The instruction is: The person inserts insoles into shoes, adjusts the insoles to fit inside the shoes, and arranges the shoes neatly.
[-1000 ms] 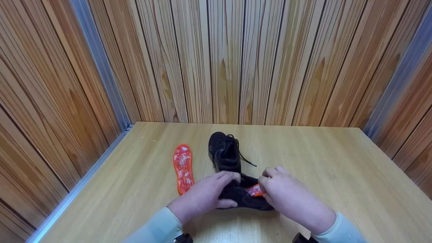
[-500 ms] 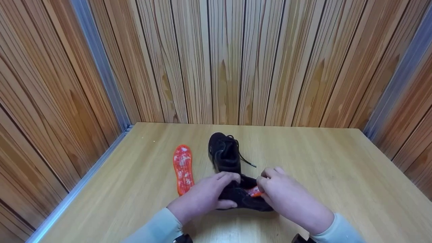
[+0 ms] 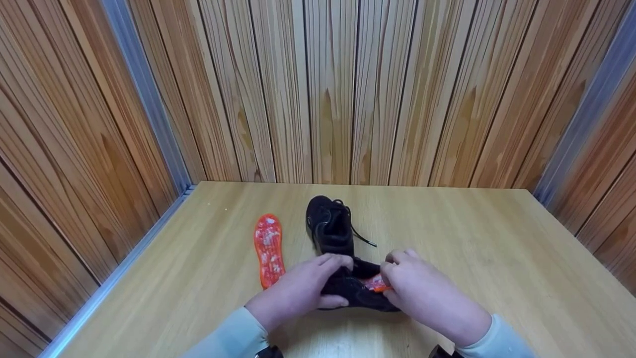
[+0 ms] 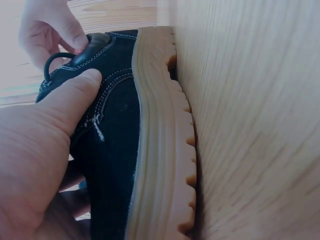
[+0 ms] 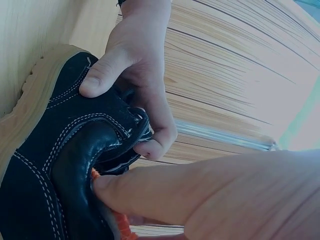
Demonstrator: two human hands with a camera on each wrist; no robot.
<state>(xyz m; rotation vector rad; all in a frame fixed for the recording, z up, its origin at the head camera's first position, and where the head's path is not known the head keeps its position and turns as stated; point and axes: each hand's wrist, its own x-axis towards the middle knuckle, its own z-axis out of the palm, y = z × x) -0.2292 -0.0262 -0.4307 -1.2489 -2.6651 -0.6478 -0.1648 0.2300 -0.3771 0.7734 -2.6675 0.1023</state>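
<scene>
A black shoe [image 3: 365, 299] with a tan ridged sole [image 4: 162, 135] stands on the table, its heel to the right in the head view. Across its front part my left hand [image 3: 310, 283] holds it, thumb on the near side and fingers over the laces. My right hand [image 3: 422, 291] is at the shoe's opening, thumb and fingers pinching an orange-edged red and white insole [image 3: 373, 283]. Most of that insole is hidden inside the shoe. In the right wrist view, its orange edge [image 5: 122, 224] shows below the thumb.
A second black shoe [image 3: 330, 226] stands just behind the first, a lace trailing right. To its left lies a matching red insole [image 3: 270, 248] flat on the wooden table [image 3: 472, 238]. Wood-plank walls [image 3: 328, 89] enclose the back and sides.
My right hand has shifted very slightly at the shoe's opening, and a little more of the insole's orange edge shows. The left hand keeps its hold on the shoe.
</scene>
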